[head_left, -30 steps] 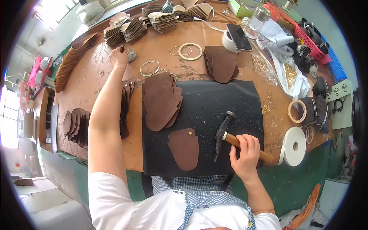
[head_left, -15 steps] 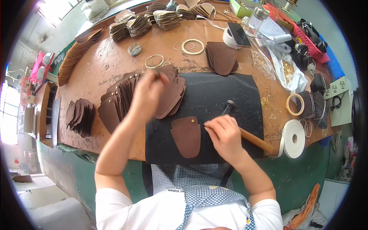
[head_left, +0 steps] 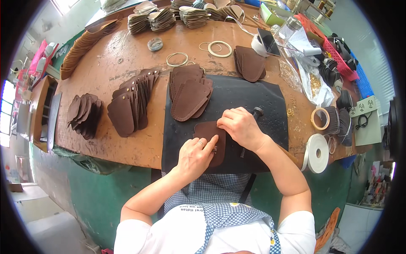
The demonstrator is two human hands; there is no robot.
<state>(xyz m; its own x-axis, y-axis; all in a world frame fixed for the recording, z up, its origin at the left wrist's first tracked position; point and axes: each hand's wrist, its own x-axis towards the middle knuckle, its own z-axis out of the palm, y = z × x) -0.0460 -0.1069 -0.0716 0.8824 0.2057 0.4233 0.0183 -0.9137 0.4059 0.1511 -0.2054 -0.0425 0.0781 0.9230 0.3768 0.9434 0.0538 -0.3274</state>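
A brown leather piece (head_left: 218, 158) lies on the black mat (head_left: 270, 127) in front of me. My left hand (head_left: 195, 157) rests on it, index finger stretched toward its upper right edge and the other fingers curled. A small metal bit (head_left: 215, 149) shows beside those fingers; the rest of it is hidden. My right hand (head_left: 242, 128) is closed in a pinch at the piece's upper right corner, and what its fingertips hold is covered. Behind the right hand shows a hammer head (head_left: 257, 112), its handle mostly under my forearm. A dark metal rod (head_left: 242, 152) lies below my right wrist.
Stacked leather pieces (head_left: 190, 99) lie on the mat's far left. More piles stand left, one with metal studs (head_left: 133, 101), one plain (head_left: 86, 114). Further around are a leather stack (head_left: 250, 63), a phone (head_left: 268, 42), a white tape roll (head_left: 318, 153) and a pink basket (head_left: 340, 61).
My left hand has come down from the leather stack to the piece on the mat. My right hand has moved up and left to its corner. The whole view has shifted a little.
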